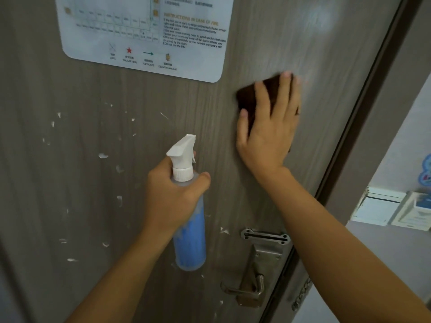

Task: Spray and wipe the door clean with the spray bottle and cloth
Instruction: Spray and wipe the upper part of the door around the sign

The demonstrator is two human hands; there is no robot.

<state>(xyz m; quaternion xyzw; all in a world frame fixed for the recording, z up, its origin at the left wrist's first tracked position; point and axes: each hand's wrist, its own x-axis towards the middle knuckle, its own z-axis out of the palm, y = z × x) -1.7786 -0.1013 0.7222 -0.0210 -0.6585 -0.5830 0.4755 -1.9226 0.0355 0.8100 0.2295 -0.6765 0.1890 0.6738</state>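
Note:
A grey-brown wood-grain door [93,183] fills the view. My left hand [170,197] grips the neck of a spray bottle [190,241] with blue liquid and a white trigger head, held upright in front of the door. My right hand [270,127] presses a dark brown cloth [249,94] flat against the door's upper right, fingers spread and straight; the cloth is mostly hidden under the palm and blurred. White smears and flecks [102,156] dot the door's left and middle.
A white fire-instruction sheet [149,38] is stuck on the door at the top. A metal door guard [265,236] and lever handle [247,290] sit at the lower right. The dark door frame [363,108] runs along the right, with wall switch plates [377,206] beyond it.

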